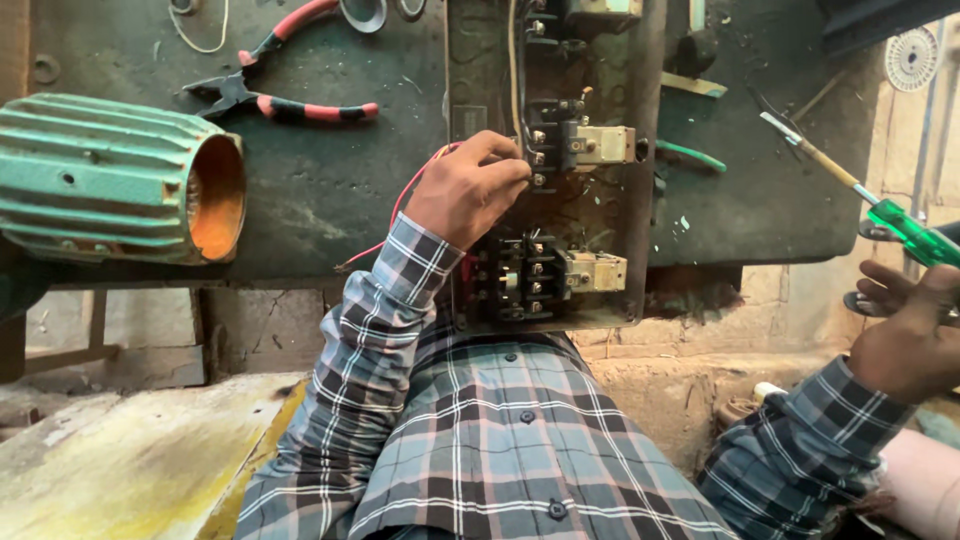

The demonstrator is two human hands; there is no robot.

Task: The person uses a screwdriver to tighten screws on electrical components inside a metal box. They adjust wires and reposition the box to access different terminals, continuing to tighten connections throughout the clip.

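Note:
My left hand (468, 188) pinches a thin red wire (405, 196) against the terminals of the upper black contactor block (580, 145) on a dark electrical panel (600, 200). A second contactor block (545, 278) sits lower on the same panel, near my chest. My right hand (905, 335) is out at the right edge, closed around a screwdriver with a green transparent handle (915, 235) whose shaft (810, 152) points up-left, away from the panel. Both arms wear a plaid shirt.
A green ribbed motor housing (110, 180) with a rusty open end lies at the left on the dark workbench (320, 190). Red-and-black pliers (280, 95) lie above it. A brick wall and a worn yellowish surface (140, 460) lie below the bench.

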